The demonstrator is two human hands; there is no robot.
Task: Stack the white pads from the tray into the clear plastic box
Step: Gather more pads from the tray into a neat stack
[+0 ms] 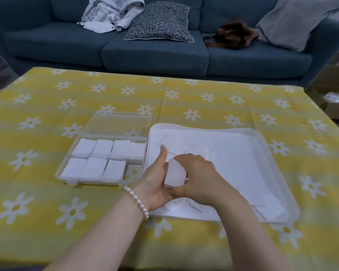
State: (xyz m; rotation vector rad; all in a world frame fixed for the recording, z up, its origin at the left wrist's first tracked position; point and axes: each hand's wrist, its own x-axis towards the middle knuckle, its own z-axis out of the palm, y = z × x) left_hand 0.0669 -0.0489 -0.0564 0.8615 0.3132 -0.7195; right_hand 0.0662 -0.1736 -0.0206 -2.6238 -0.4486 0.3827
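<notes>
Both the left hand (pixel 155 184) and right hand (pixel 196 178) grip one stack of white pads (pixel 175 176) above the white tray (pixel 282 165), right of the clear plastic box (pixel 106 159).

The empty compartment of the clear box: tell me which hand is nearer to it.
Left. The left hand is just right of the empty compartment at the clear box's near right corner; the right hand is farther right, over the tray. Both hold a stack of white pads.
</notes>
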